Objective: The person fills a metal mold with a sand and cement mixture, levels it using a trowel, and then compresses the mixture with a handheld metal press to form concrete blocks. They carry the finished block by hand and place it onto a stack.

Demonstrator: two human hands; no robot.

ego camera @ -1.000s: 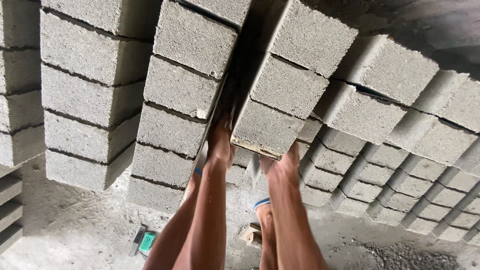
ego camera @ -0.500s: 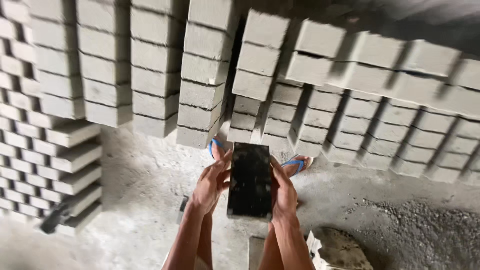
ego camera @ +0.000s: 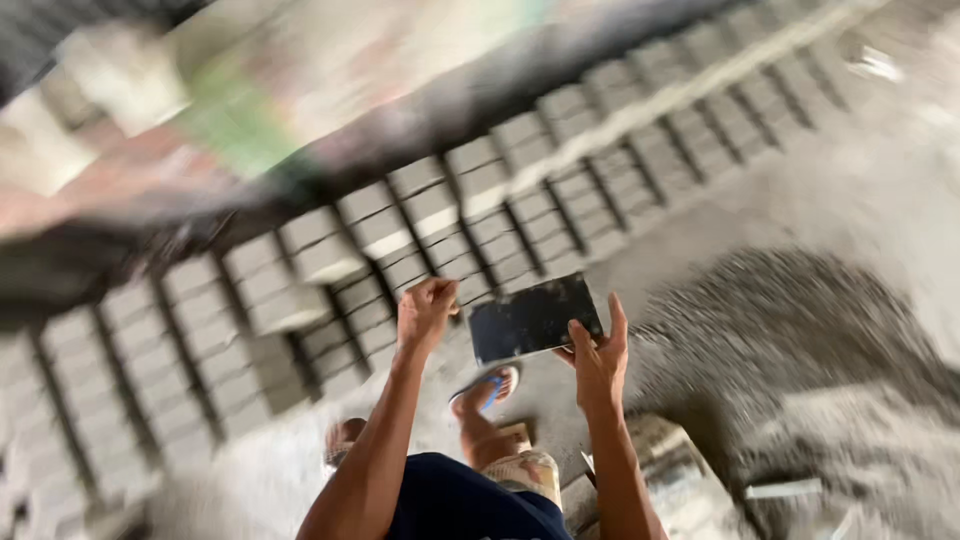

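The head view shows a dusty grey floor [ego camera: 800, 200] with long rows of grey blocks [ego camera: 420, 220] laid out to dry, past the hands and off to their left. The picture is blurry because the head is turning.

A second ago both hands were pressed up against a tall stack of blocks. Now the stacks are gone from in front and the hands are out over open floor. So the dark flat board [ego camera: 533, 318] has come away empty, with no block on it.

The right hand [ego camera: 598, 358] grips the board's near right edge. The left hand [ego camera: 427, 312] is curled shut at the board's left corner. A foot in a blue sandal [ego camera: 487, 385] stands below the board.
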